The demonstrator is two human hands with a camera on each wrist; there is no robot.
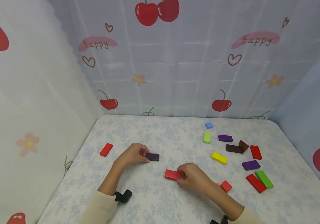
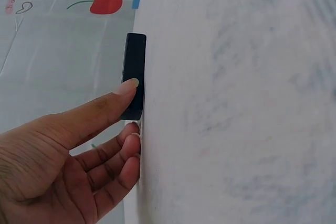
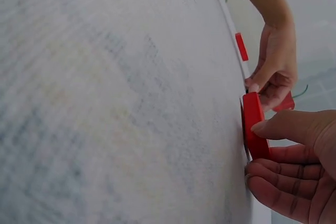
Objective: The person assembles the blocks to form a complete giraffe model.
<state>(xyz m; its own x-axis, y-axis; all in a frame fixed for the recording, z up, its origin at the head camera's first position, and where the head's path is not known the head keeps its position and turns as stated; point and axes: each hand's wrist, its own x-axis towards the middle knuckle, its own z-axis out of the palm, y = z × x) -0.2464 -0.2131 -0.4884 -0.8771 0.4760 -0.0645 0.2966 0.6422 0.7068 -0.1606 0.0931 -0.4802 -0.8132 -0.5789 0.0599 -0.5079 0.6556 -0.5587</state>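
My left hand (image 1: 134, 154) pinches the end of a dark, nearly black rectangular block (image 1: 153, 157) lying on the table. In the left wrist view the thumb lies across that black block (image 2: 135, 66), with the other fingers curled below. Nearer to me and to the right, my right hand (image 1: 193, 176) holds a red rectangular block (image 1: 172, 174) by its right end. The right wrist view shows the thumb on the side of this red block (image 3: 254, 124), one finger behind it. The two held blocks are apart.
A red block (image 1: 106, 150) lies left of my left hand. On the right are scattered blocks: yellow (image 1: 219, 158), light green (image 1: 207, 137), blue (image 1: 209, 125), purple (image 1: 251, 165), a brown triangle (image 1: 243, 146) and several others. A small red block (image 1: 226, 186) sits beside my right forearm.
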